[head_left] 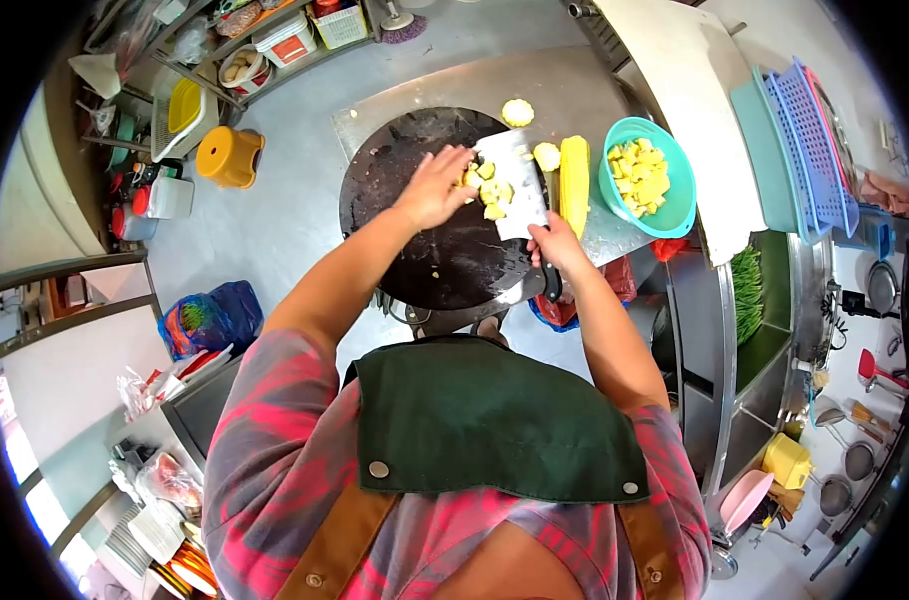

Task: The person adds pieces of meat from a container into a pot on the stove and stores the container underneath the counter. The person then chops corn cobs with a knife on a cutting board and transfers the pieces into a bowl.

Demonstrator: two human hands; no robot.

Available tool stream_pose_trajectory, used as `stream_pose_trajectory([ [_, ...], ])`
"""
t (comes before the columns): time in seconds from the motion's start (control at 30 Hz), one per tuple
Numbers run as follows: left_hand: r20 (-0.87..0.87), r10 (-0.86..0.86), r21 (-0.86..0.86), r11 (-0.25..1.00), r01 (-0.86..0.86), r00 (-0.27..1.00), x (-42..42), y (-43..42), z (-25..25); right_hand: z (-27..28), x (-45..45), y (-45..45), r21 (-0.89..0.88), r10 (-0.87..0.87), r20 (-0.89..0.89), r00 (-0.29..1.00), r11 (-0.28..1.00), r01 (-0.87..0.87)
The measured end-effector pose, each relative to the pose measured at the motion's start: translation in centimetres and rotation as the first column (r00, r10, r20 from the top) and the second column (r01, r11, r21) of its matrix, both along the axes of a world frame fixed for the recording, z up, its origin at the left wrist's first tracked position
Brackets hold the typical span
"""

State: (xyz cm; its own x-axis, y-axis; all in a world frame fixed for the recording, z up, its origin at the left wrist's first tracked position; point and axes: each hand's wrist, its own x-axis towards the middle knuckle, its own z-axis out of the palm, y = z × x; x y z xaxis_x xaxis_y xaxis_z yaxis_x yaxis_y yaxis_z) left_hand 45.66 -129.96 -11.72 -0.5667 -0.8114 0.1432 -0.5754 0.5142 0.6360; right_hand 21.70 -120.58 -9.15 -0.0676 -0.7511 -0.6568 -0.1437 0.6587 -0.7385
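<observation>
My right hand (557,245) grips a wide cleaver (520,212) by its handle, with the blade lying flat over the right part of a round dark chopping board (415,250). Cut yellow pieces (493,190) rest on the blade. At their left edge is my left hand (440,188), its fingers stretched out against the pieces. Just right of the blade lies a long peeled yellow piece (575,185), with a short round one (547,156) beside it and another (518,112) above. A turquoise bowl (681,205) at the right holds more cut pieces.
A second knife (552,282) lies at the board's lower right edge. Blue and turquoise baskets (795,150) stand at the right. On the floor are an orange stool (230,157) and a blue bag (230,315). Shelves with tubs (287,42) stand at the upper left.
</observation>
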Motion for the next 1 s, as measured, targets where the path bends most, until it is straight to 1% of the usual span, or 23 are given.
stream_pose_trajectory([
  [0.03, -0.031, -0.053, -0.002, 0.999, 0.053, 0.998, -0.3, 0.7, 0.5, 0.0, 0.6, 0.2, 0.019, 0.068, 0.005, 0.998, 0.997, -0.068],
  [0.1, -0.135, 0.063, 0.004, 0.998, -0.063, 0.989, -0.1, 2.5, 0.5, 0.4, 2.6, 1.3, 0.024, 0.107, 0.019, 0.994, 0.994, -0.107],
  [0.13, -0.154, 0.102, -0.091, 0.989, -0.117, 0.983, 0.1, 3.3, 0.9, 0.1, 3.6, 1.8, 0.018, 0.099, 0.035, 0.994, 0.995, -0.1],
  [0.17, -0.09, 0.142, -0.122, 0.981, -0.152, 0.986, 0.3, 4.4, 1.4, -0.2, 4.6, 2.3, 0.013, 0.089, 0.052, 0.995, 0.996, -0.09],
  [0.23, -0.095, 0.24, -0.088, 0.965, -0.248, 0.966, 0.5, 6.5, 2.3, -0.5, 6.5, 3.4, 0.024, 0.066, 0.065, 0.996, 0.997, -0.068],
  [0.27, -0.078, 0.292, -0.063, 0.953, -0.297, 0.953, 0.5, 7.3, 2.3, -0.6, 7.4, 3.8, 0.012, 0.097, 0.069, 0.993, 0.995, -0.098],
  [0.3, -0.098, 0.348, -0.046, 0.934, -0.354, 0.932, 0.3, 8.0, 2.4, -0.6, 8.3, 4.3, 0.009, 0.114, 0.104, 0.988, 0.993, -0.116],
  [0.37, -0.127, 0.4, -0.073, 0.909, -0.411, 0.908, 0.7, 8.5, 1.3, -0.9, 9.9, 4.9, -0.002, 0.148, 0.174, 0.974, 0.989, -0.15],
  [0.5, -0.303, 0.431, 0.004, 0.893, -0.451, 0.85, 1.2, 8.2, 0.6, -1.3, 10.4, 4.5, -0.074, 0.261, 0.258, 0.93, 0.965, -0.25],
  [0.53, -0.329, 0.452, 0.038, 0.884, -0.467, 0.829, 1.0, 8.3, 0.8, -1.1, 10.3, 4.2, -0.067, 0.269, 0.283, 0.92, 0.963, -0.261],
  [0.63, -0.336, 0.472, 0.042, 0.872, -0.487, 0.815, 0.4, 8.1, 0.7, -0.9, 9.5, 4.0, -0.059, 0.274, 0.351, 0.896, 0.961, -0.27],
  [0.67, -0.347, 0.479, 0.079, 0.872, -0.483, 0.807, 0.0, 8.1, 0.7, -1.1, 9.0, 4.1, -0.067, 0.266, 0.366, 0.892, 0.963, -0.26],
  [0.73, -0.314, 0.446, 0.054, 0.89, -0.454, 0.838, -1.8, 8.0, 1.4, -1.1, 7.5, 4.4, -0.098, 0.241, 0.4, 0.884, 0.971, -0.22],
  [0.77, -0.299, 0.427, 0.042, 0.899, -0.435, 0.854, -3.0, 7.8, 1.9, -0.9, 6.3, 4.7, -0.121, 0.206, 0.404, 0.891, 0.978, -0.171],
  [0.83, -0.311, 0.325, -0.027, 0.936, -0.35, 0.893, -6.7, 6.9, 4.0, 0.8, 3.4, 5.3, -0.162, 0.127, 0.405, 0.905, 0.985, -0.065],
  [0.87, -0.321, 0.251, -0.052, 0.958, -0.282, 0.913, -9.0, 6.2, 5.2, 0.8, 1.7, 5.6, -0.182, 0.078, 0.421, 0.904, 0.983, 0.0],
  [0.9, -0.329, 0.179, -0.076, 0.974, -0.215, 0.927, -11.4, 5.5, 6.3, 1.1, -0.3, 5.8, -0.202, 0.031, 0.397, 0.917, 0.978, 0.054],
  [0.97, -0.407, -0.014, -0.142, 0.989, -0.048, 0.913, -16.3, 3.4, 7.4, 4.3, -3.9, 5.9, -0.17, -0.159, 0.496, 0.854, 0.946, 0.275],
  [1.0, -0.439, -0.055, -0.05, 0.998, 0.037, 0.897, -18.6, 3.0, 9.0, 6.0, -5.8, 5.7, -0.151, -0.233, 0.47, 0.852, 0.929, 0.337],
])
